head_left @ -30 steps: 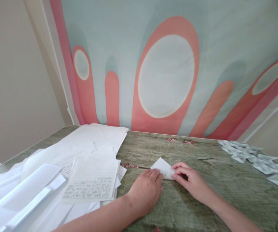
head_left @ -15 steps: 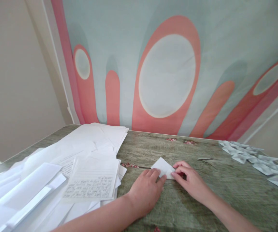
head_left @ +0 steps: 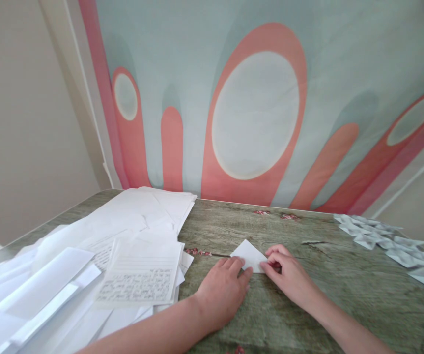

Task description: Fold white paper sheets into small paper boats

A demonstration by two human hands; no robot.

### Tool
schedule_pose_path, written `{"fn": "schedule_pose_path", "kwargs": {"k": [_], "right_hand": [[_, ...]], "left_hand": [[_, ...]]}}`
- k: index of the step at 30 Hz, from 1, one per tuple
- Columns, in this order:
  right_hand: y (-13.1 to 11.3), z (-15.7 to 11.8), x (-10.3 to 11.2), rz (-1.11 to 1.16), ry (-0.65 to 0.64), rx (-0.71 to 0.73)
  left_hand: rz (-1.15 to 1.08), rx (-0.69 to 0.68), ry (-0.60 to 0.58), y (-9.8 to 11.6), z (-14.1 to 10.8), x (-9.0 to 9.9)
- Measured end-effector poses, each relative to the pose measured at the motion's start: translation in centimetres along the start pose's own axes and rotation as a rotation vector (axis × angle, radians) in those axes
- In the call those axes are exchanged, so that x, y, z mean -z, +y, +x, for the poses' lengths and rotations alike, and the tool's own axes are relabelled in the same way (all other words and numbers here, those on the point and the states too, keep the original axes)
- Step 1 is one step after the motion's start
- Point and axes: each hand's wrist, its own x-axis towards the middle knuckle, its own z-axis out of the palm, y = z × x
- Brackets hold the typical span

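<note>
A small folded piece of white paper [head_left: 250, 255] lies on the wood-grain table, one corner pointing away from me. At its left edge, my left hand [head_left: 223, 290] has its fingertips and thumb on the paper, fingers curled together. The thumb and forefinger of my right hand [head_left: 287, 275] pinch the paper's right corner, with the other fingers bent above. Part of the paper's near edge is hidden by the fingertips.
Left of my arm spreads a large heap of white papers [head_left: 153, 206], with a handwritten sheet [head_left: 141, 275] on top and folded strips [head_left: 45, 280] nearer me. Several small folded white paper pieces [head_left: 405, 258] lie along the table's right side. A patterned wall covering [head_left: 189, 59] rises behind.
My right thumb and forefinger have shifted slightly left along the paper's right corner. My left thumb has drawn back slightly, and the paper stays in nearly the same place.
</note>
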Motion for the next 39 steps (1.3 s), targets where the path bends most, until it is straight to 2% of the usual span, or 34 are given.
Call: {"fn": "schedule_pose_path", "kwargs": {"k": [39], "right_hand": [[0.28, 0.14, -0.09, -0.001, -0.029, 0.018]], "left_hand": [[0.012, -0.005, -0.032, 0.06, -0.01, 0.23]]}}
